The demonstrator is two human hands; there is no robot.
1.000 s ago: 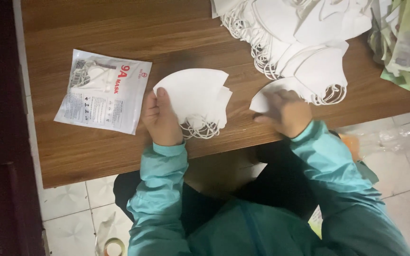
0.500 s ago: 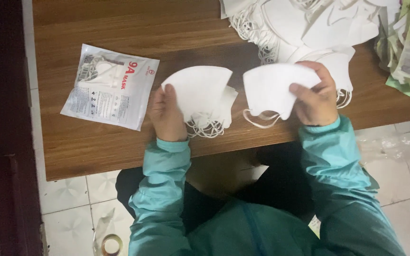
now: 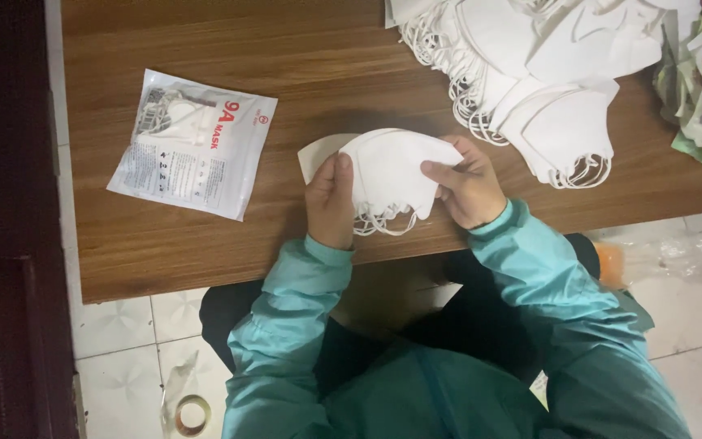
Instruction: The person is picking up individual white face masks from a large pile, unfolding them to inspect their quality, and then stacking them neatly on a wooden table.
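The white mask that the right hand point(image 3: 469, 189) held apart half a second ago now lies on the small stack of masks point(image 3: 387, 171) at the wooden table's point(image 3: 164, 244) near edge (edges best squared before release), left hand point(image 3: 331, 199) pinching the stack's left side, both thumbs on top.

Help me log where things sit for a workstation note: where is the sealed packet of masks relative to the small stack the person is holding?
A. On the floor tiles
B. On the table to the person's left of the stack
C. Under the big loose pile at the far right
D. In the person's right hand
B: the sealed packet lies flat on the wooden table, apart from the stack of white masks held between the left hand and right hand.
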